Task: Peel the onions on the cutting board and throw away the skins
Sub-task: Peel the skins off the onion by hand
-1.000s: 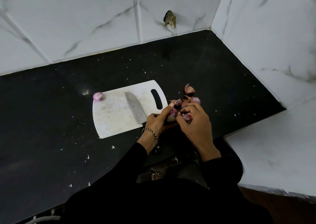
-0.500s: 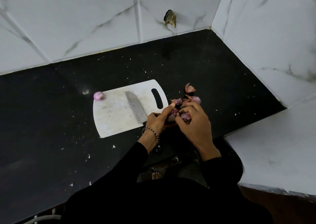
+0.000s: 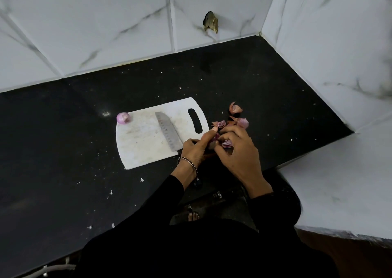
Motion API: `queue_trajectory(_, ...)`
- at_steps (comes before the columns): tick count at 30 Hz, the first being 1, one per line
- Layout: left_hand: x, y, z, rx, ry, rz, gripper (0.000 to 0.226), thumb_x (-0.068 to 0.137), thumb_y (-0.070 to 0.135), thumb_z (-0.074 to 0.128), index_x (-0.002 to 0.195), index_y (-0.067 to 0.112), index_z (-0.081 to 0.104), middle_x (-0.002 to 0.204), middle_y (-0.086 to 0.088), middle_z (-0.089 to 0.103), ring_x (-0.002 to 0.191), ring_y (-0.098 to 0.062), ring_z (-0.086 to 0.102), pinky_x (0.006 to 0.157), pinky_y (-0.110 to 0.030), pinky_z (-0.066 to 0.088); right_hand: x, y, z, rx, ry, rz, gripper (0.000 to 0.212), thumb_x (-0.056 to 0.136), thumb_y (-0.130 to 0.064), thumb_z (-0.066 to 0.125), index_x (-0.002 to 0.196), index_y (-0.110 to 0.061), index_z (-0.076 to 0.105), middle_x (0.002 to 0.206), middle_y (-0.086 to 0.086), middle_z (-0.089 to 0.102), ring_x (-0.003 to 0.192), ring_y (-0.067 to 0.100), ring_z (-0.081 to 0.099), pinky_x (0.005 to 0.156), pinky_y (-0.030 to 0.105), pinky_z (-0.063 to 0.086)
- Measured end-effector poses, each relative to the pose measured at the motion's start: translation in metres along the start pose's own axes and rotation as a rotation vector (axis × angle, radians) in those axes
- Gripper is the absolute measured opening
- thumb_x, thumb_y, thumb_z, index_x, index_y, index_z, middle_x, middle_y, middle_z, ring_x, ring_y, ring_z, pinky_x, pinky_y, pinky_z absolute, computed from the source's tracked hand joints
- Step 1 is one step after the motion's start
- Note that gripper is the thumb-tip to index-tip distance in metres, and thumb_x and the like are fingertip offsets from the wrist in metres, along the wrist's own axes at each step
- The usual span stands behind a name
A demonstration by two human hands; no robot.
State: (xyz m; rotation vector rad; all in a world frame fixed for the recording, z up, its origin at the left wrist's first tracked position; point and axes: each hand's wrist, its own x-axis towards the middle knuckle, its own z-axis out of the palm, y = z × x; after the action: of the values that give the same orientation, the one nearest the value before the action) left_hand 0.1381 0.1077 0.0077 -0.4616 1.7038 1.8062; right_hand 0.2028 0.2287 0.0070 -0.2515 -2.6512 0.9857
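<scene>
text: none legible | labels: none | brands: none | knife blade (image 3: pixel 168 134): dimples only, no readable marking

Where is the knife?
The knife lies on the white cutting board, its handle end by the left hand, right of the onion.

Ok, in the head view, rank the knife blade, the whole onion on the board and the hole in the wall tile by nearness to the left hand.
1. Knife blade, beside the left hand.
2. Whole onion, board's far left corner.
3. Wall hole, up on the tiles.
</scene>
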Motion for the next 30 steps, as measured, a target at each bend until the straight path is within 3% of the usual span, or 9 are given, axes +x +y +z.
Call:
queue_trajectory(6,0.001,0.001,0.0,-0.022,-0.01,-0.03,0.069,0.061,0.057,0.083,0.1,0.003,0.066,0.087,-0.008,0.074,0.075,-0.018,0.073,0.066,-0.028,0.058,-0.002,-0.001,0.0,-0.056,0.031,0.039,0.024,0.086,-0.043,0.058,0.099,-0.023,0.062,0.122,-0.017,0.051,0.104,0.002,0.055,0.072,0.025,0.054)
queue_trajectory(10,0.0,0.002,-0.003,-0.158,-0.063,-0.061,0.062,0.071,0.038,0.084,0.106,-0.002,0.053,0.105,-0.018,0.068,0.084,-0.025,0.074,0.062,-0.032,0.06,0.003,0.005,-0.006,0.033,0.085,0.135,0.019,0.09,-0.035,0.061,0.101,-0.02,0.061,0.124,-0.015,0.049,0.1,0.001,0.056,0.079,0.025,0.053)
queue_trajectory(13,-0.001,0.004,-0.006,-0.192,-0.085,-0.076,0.065,0.073,0.036,0.083,0.113,-0.004,0.049,0.111,-0.02,0.065,0.089,-0.028,0.073,0.063,-0.034,0.06,0.003,0.005,-0.01,0.113,0.126,0.185,0.012,0.089,-0.027,0.068,0.097,-0.019,0.064,0.112,-0.011,0.057,0.093,-0.001,0.059,0.079,0.023,0.056)
queue_trajectory(16,0.0,0.004,-0.004,-0.211,-0.104,-0.067,0.066,0.074,0.037,0.082,0.114,-0.005,0.051,0.113,-0.021,0.065,0.089,-0.029,0.073,0.067,-0.037,0.06,-0.001,0.001,-0.007,0.152,0.119,0.192,0.011,0.087,-0.023,0.071,0.096,-0.019,0.065,0.098,-0.013,0.062,0.09,0.0,0.061,0.079,0.021,0.056)
queue_trajectory(22,0.002,0.001,-0.003,-0.219,-0.083,-0.061,0.071,0.074,0.04,0.081,0.118,-0.007,0.051,0.113,-0.022,0.066,0.089,-0.028,0.073,0.064,-0.034,0.06,0.0,-0.004,-0.01,0.222,0.035,0.103,0.013,0.09,-0.023,0.066,0.103,-0.021,0.067,0.097,-0.023,0.062,0.097,-0.006,0.061,0.086,0.025,0.056)
queue_trajectory(24,0.004,0.0,-0.003,-0.189,-0.065,-0.052,0.074,0.072,0.043,0.082,0.119,-0.007,0.052,0.107,-0.019,0.069,0.087,-0.026,0.073,0.065,-0.033,0.06,0.0,-0.002,-0.007,0.193,-0.006,0.058,0.016,0.089,-0.031,0.065,0.103,-0.022,0.066,0.102,-0.02,0.063,0.099,-0.002,0.061,0.091,0.031,0.053)
queue_trajectory(27,0.005,0.0,-0.003,-0.141,-0.05,-0.03,0.077,0.07,0.046,0.083,0.119,-0.006,0.054,0.098,-0.015,0.073,0.084,-0.024,0.074,0.068,-0.034,0.06,-0.001,-0.001,-0.003,0.165,-0.003,0.035,0.017,0.091,-0.03,0.067,0.102,-0.017,0.068,0.108,-0.008,0.065,0.101,0.002,0.06,0.09,0.03,0.053)
queue_trajectory(30,0.003,0.0,-0.003,-0.15,-0.063,-0.027,0.074,0.072,0.042,0.082,0.12,-0.005,0.051,0.099,-0.015,0.071,0.083,-0.025,0.074,0.069,-0.036,0.061,0.001,0.002,-0.001,0.097,0.011,0.029,0.017,0.093,-0.033,0.061,0.1,-0.018,0.067,0.107,-0.009,0.064,0.099,0.004,0.06,0.088,0.038,0.054)
